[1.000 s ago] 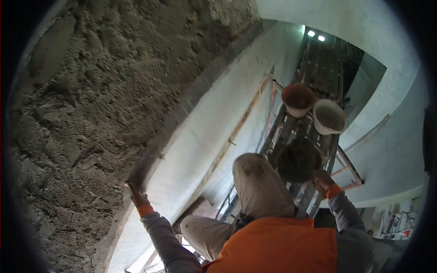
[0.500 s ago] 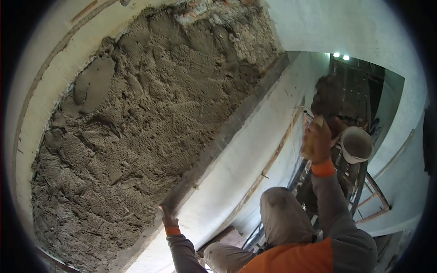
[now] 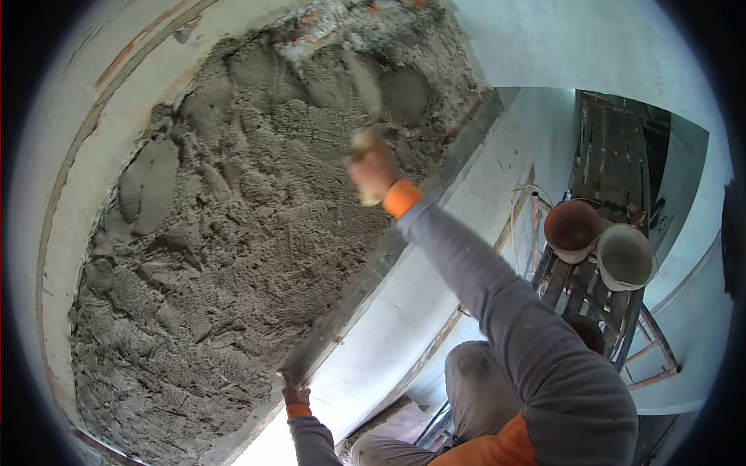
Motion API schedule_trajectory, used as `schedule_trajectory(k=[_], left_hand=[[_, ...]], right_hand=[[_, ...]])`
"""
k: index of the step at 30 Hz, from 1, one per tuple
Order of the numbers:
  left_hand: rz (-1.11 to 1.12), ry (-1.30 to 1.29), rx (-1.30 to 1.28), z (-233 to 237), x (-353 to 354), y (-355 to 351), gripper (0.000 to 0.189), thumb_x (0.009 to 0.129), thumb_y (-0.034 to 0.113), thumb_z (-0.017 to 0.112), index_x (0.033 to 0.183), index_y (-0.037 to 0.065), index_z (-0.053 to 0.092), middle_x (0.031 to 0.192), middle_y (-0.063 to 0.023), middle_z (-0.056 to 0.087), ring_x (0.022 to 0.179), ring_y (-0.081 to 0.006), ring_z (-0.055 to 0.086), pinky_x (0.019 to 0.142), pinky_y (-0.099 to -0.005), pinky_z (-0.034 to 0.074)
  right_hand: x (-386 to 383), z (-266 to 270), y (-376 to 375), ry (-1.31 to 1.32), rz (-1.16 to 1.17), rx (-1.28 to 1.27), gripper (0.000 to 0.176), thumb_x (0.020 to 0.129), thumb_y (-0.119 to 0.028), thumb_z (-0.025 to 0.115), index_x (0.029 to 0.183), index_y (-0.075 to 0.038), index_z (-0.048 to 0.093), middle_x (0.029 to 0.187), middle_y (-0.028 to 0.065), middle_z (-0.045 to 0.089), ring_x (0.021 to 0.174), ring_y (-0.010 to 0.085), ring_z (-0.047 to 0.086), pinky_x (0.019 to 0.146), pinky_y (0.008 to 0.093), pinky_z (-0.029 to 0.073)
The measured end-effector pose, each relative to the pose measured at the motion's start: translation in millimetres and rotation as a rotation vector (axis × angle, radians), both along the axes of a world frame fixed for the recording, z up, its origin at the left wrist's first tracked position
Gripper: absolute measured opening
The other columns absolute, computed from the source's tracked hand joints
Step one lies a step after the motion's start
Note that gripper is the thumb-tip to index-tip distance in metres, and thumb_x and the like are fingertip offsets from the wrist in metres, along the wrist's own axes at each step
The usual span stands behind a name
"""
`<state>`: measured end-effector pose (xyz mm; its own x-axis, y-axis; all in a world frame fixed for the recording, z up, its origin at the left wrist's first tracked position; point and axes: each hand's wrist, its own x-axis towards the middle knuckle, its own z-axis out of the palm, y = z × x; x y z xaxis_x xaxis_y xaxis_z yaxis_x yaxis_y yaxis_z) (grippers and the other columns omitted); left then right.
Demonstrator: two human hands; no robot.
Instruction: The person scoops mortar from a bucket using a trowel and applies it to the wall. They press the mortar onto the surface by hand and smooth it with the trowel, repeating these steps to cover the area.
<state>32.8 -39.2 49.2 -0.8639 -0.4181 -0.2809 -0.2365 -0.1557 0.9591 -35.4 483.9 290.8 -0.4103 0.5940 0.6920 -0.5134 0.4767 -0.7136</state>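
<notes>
My right hand (image 3: pixel 374 167) is closed around the pale handle of a trowel (image 3: pixel 363 84), up against the rough wall. The hand is slightly blurred, and the trowel's blade is hard to separate from the wet grey mortar (image 3: pixel 233 225) behind it. A smooth, dark patch of mortar (image 3: pixel 407 95) lies just right of the blade. Lower down, my left hand (image 3: pixel 295 394) rests with its fingers apart on the edge of the grey border strip (image 3: pixel 311 346) below the mortar.
A reddish-brown bucket (image 3: pixel 571 231) and a whitish bucket (image 3: pixel 626 258) stand side by side on plank scaffolding (image 3: pixel 610 155) at right. A rusty metal frame (image 3: pixel 660 342) is beside them. Smooth white wall (image 3: pixel 404 311) runs below the mortared area.
My right hand has swung left from near the buckets to the wall, bringing the mortar-loaded trowel against it. The reddish-brown bucket is now uncovered. My left hand stays at the strip's edge.
</notes>
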Motion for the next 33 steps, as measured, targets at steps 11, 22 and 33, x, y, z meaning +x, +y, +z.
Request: schedule_trajectory(k=[11,22,33], left_hand=[[-0.047,0.027,0.032,-25,-15,-22,0.105,0.07,0.076,0.051,0.143,0.01,0.015,0.145,-0.0106,0.026,0.133,-0.0332,0.025,0.1,-0.0587,0.02],[0.002,0.025,-0.045,-18,-10,-16,0.114,0.063,0.078,0.056,0.134,-0.003,0.017,0.138,-0.0192,0.029,0.113,-0.0374,0.046,0.088,-0.0526,0.036],[-0.014,0.032,-0.044,-7,-2,-4,0.117,0.063,0.079,0.055,0.137,-0.002,0.015,0.139,-0.0185,0.029,0.123,-0.0392,0.037,0.094,-0.0591,0.029]], right_hand=[[-73,-82,80,0.085,0.114,-0.687,0.01,0.075,-0.008,0.058,0.077,0.001,0.053,0.062,0.012,0.057,0.049,0.0225,0.058,0.045,0.0369,0.047],[-67,-47,-3,0.085,0.208,-0.712,0.023,0.074,-0.011,0.062,0.085,0.005,0.048,0.07,0.0161,0.058,0.058,0.0272,0.061,0.049,0.0385,0.048],[19,21,-44,0.371,1.055,-0.88,0.014,0.081,-0.013,0.057,0.082,-0.003,0.048,0.068,0.0091,0.054,0.055,0.0196,0.058,0.047,0.0336,0.049]])
